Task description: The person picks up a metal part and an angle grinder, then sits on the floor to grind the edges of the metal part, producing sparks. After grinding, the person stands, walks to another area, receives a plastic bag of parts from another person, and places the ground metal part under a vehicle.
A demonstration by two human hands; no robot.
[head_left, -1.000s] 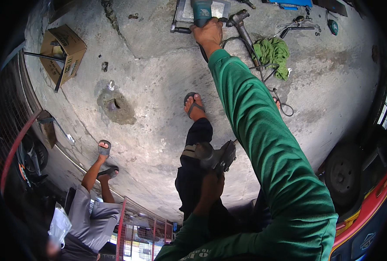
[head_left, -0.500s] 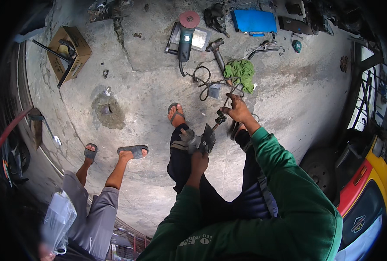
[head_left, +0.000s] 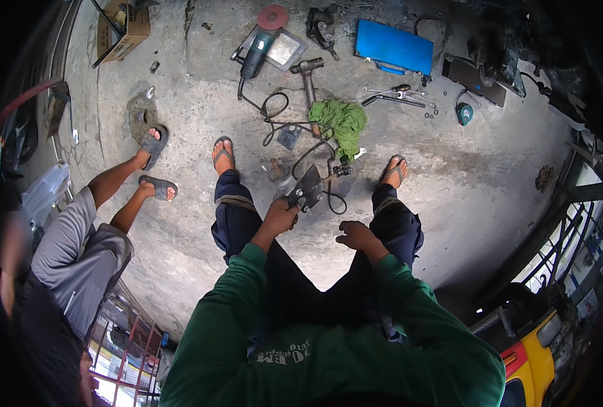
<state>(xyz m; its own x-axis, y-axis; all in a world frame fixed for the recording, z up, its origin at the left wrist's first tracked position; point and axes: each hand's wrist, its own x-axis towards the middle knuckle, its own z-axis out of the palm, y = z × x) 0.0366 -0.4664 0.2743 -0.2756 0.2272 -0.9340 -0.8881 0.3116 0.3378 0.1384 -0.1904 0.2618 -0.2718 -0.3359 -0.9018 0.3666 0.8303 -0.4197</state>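
I am sitting low over a concrete floor with my knees apart. My left hand point(head_left: 279, 216) grips a dark metal part point(head_left: 307, 188) with a flat plate, held up between my knees. My right hand point(head_left: 357, 235) hangs beside my right knee with the fingers curled loosely and nothing in it. Just beyond the part lie a black cable point(head_left: 281, 115), a small metal cylinder point(head_left: 278, 173) and a green rag point(head_left: 345, 121). An angle grinder point(head_left: 260, 42) with a red disc rests farther out on the floor.
A hammer point(head_left: 308, 74), a blue case point(head_left: 393, 47), wrenches point(head_left: 393, 95) and a cardboard box point(head_left: 122, 27) lie on the far floor. Another person in grey shorts point(head_left: 77, 251) sits at my left, feet in sandals. A yellow vehicle point(head_left: 538, 353) stands at lower right.
My right hand has drawn back from the cable and tools on the floor to my right knee. The left hand keeps holding the metal part. The view has tilted down.
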